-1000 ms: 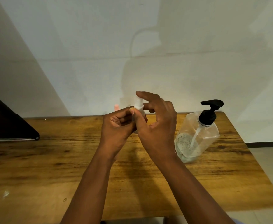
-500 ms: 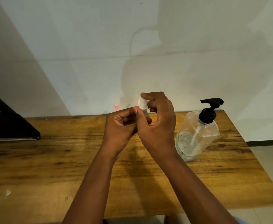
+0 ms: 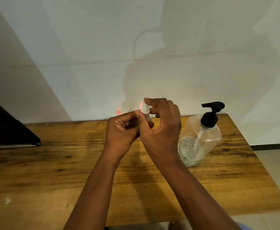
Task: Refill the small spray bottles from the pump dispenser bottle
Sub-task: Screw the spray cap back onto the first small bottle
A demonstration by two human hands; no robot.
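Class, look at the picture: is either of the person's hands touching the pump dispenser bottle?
No: both the left hand and the right hand hold the small white spray bottle, while the pump dispenser bottle stands untouched on the table.

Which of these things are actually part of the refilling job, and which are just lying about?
In use: small white spray bottle, held by left hand and right hand; pump dispenser bottle.

Lying about: pink items by the wall; dark object at the table's left.
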